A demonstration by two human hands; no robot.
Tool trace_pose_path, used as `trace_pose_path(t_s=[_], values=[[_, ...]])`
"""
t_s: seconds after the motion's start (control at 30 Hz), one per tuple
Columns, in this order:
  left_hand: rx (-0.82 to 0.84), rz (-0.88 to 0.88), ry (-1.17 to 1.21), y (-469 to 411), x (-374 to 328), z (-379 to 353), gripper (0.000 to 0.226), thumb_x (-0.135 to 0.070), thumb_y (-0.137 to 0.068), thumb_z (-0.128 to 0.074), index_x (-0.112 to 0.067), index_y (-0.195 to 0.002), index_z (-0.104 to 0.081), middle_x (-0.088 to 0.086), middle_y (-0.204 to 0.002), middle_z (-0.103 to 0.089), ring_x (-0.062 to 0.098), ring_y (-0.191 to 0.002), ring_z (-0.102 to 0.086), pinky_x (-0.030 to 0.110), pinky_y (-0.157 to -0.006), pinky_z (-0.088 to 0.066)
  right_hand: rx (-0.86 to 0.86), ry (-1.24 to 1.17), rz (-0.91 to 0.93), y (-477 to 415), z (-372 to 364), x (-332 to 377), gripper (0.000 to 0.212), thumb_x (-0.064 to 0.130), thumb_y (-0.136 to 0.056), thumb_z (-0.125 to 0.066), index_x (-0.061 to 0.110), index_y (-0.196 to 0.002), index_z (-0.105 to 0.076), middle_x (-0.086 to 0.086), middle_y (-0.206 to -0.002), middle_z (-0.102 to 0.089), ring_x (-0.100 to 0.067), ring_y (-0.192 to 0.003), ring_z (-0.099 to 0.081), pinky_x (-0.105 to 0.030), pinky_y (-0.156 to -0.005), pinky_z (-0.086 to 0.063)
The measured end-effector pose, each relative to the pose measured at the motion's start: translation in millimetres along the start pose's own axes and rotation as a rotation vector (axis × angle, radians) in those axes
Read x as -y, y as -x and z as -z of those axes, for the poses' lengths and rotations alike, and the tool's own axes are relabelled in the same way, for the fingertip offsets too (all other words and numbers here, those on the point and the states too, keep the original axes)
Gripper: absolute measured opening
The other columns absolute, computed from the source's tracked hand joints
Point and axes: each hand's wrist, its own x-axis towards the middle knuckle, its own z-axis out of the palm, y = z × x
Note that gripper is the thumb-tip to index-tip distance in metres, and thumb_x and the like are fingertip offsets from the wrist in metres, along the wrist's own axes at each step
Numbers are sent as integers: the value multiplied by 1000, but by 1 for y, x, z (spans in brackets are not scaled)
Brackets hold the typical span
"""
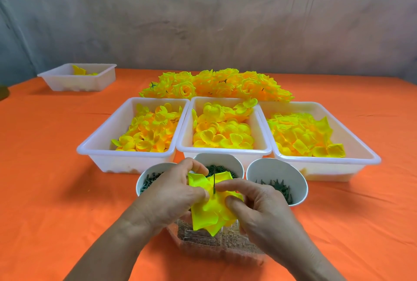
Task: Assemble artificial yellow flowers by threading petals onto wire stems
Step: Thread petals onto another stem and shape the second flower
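Step in hand: seating a petal [208, 212] on the stem [214, 180]. Recommended: keep the stem upright, grip close to the petal's centre hole and slide it down evenly, so the fabric neither tears nor bunches.

Left hand [173, 192] and right hand [255, 208] both pinch the petal with curled fingers. The petal is bright yellow, thin and creased, and the dark green stem protrudes through its middle. It is held above a clear tray [225, 251] on the near bench [45, 168].
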Motion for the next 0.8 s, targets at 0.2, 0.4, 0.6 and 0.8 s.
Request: trace_pose_path(t_s=[0.2,0.4,0.6,0.8], values=[[31,16,-28,7,-2,6,32,-12,-85,-70,-31,-109,-60,2,-73,-57,8,-51,-62,25,-46,-52,49,-55,-7,-2,4,-2,28,24,-88,-61,50,-94,-69,0,-57,-37,-17,-52,-44,-37,-53,-40],[-222,-195,-266,16,-11,35,32,-37,-70,-79,-45,-98,-66,-9,-93,-57,8,-79,-62,32,-83,-53,8,-2,16,0,23,-2,26,45,-84,-62,47,-110,-61,12,-50,-45,-2,-50,-42,-18,-54,-33],[-213,-448,-311,18,-15,8,27,-44,-64,-71,-40,-91,-72,-22,-100,-59,-3,-97,-58,12,-86,-44,-125,-51,-18,-8,35,-1,17,40,-90,-60,36,-106,-64,2,-54,-50,-13,-56,-51,-44,-61,-46],[-171,-422,-273,0,12,-15,31,-57,-60,-85,-43,-85,-74,-35,-107,-60,-14,-106,-55,1,-87,-34,-169,-54,-30,-10,40,-2,22,36,-88,-62,30,-108,-66,-7,-59,-56,-16,-56,-54,-45,-63,-49]])
